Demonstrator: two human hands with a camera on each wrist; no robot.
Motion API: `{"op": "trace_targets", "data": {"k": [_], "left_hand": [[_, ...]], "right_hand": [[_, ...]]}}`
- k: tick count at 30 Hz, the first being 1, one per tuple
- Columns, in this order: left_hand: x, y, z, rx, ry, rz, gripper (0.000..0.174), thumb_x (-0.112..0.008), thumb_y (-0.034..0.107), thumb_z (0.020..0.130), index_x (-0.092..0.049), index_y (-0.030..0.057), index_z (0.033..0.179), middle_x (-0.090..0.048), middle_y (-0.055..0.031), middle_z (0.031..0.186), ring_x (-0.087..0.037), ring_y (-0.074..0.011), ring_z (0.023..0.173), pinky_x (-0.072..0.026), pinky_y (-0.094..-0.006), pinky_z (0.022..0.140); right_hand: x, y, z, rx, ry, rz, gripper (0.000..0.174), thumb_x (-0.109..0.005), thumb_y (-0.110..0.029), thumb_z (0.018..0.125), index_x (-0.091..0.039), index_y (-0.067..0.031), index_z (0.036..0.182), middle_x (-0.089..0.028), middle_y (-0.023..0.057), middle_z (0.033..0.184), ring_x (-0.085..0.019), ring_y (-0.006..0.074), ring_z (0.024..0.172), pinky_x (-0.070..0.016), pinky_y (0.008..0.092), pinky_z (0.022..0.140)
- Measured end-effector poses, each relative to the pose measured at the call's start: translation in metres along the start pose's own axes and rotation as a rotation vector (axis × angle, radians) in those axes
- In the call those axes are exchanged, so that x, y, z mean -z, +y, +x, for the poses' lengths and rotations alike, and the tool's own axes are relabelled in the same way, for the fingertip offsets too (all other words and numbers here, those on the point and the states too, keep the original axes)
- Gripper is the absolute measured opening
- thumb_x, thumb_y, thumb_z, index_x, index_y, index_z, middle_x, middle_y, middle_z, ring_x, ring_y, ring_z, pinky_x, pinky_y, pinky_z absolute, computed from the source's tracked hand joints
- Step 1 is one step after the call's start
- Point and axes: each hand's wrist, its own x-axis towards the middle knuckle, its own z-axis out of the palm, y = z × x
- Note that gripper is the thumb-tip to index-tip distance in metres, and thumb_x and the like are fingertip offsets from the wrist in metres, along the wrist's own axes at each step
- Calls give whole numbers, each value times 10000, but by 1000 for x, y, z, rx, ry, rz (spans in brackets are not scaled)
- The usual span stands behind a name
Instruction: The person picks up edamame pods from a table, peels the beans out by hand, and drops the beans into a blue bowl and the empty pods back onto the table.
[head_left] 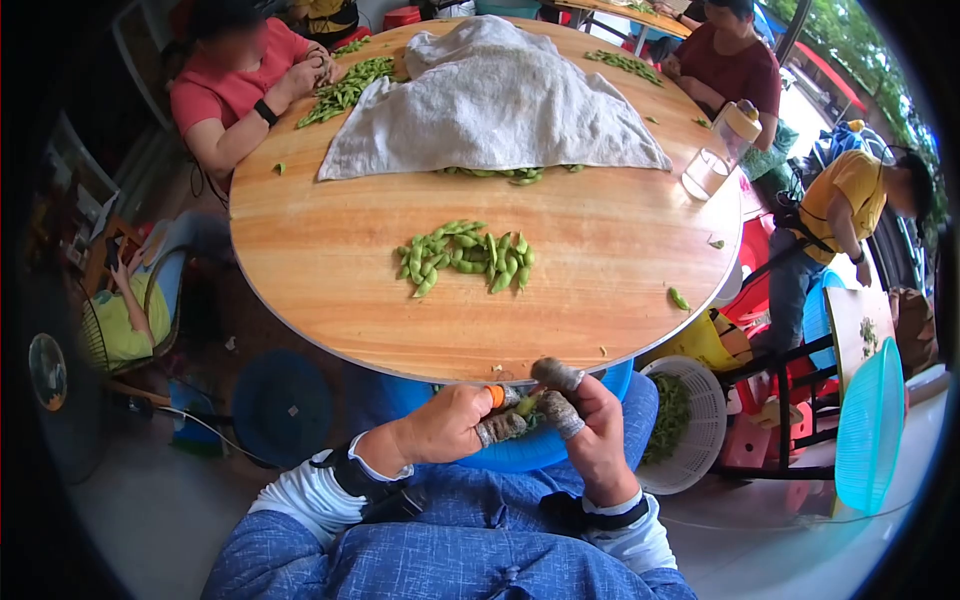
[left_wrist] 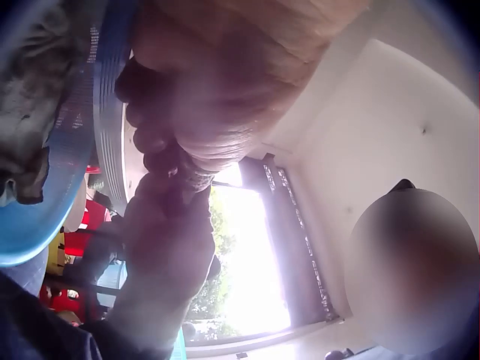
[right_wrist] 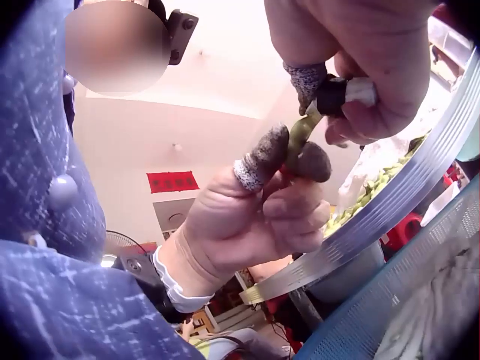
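Observation:
In the head view, the left hand (head_left: 440, 427) and right hand (head_left: 602, 432) meet at the table's near edge with a green pod (head_left: 527, 405) between their fingertips. Grey covers wrap several fingertips, and an orange band circles a left finger. The right wrist view shows the left hand (right_wrist: 255, 221) pinching the lower part of the pod (right_wrist: 301, 133) between thumb and finger. At the pod's upper end, the right hand (right_wrist: 360, 67) grips with curled fingers. Left wrist view: the left hand (left_wrist: 225, 82) hides the pod from the right hand (left_wrist: 169, 240).
A pile of pods (head_left: 465, 256) lies on the round table (head_left: 330, 260), behind it a grey cloth (head_left: 490, 110) over more pods. A bottle (head_left: 708, 172) stands right. Below are a blue basin (head_left: 520, 458) and a white basket (head_left: 708, 440) holding greens. Other people sit around.

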Motion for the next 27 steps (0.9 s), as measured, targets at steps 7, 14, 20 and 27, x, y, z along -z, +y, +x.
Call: {"op": "trace_targets", "data": {"k": [7, 14, 20, 27], "left_hand": [[7, 2, -16, -134, 43, 736, 117, -543, 83, 654, -566, 27, 755, -526, -103, 636, -541, -263, 624, -431, -365, 540], [6, 3, -20, -296, 58, 876, 77, -562, 117, 652, -559, 41, 638, -506, -58, 612, -526, -210, 624, -418, -338, 541], [4, 1, -22, -320, 42, 1002, 103, -562, 137, 659, -555, 54, 597, -500, -51, 610, -507, -187, 615, -406, -323, 550], [-4, -26, -26, -301, 86, 770, 112, -558, 121, 701, -548, 23, 649, -502, -79, 611, -510, -229, 593, -409, -343, 527]], "right_hand": [[-5, -2, -13, -167, -76, -5, 213, -531, -74, 832, -544, 48, 1007, -585, 32, 922, -516, 79, 842, -411, 207, 750], [-3, 5, -15, -199, -68, 14, 194, -529, -94, 836, -563, 39, 973, -595, 21, 902, -512, 57, 793, -403, 190, 699], [-9, 4, -14, -218, -2, -17, 150, -541, -93, 817, -575, 18, 913, -581, 9, 824, -493, 52, 729, -386, 192, 652], [1, 24, -9, -257, -8, 73, 154, -592, -148, 782, -583, -7, 844, -562, 1, 714, -462, 64, 616, -351, 200, 557]]}}
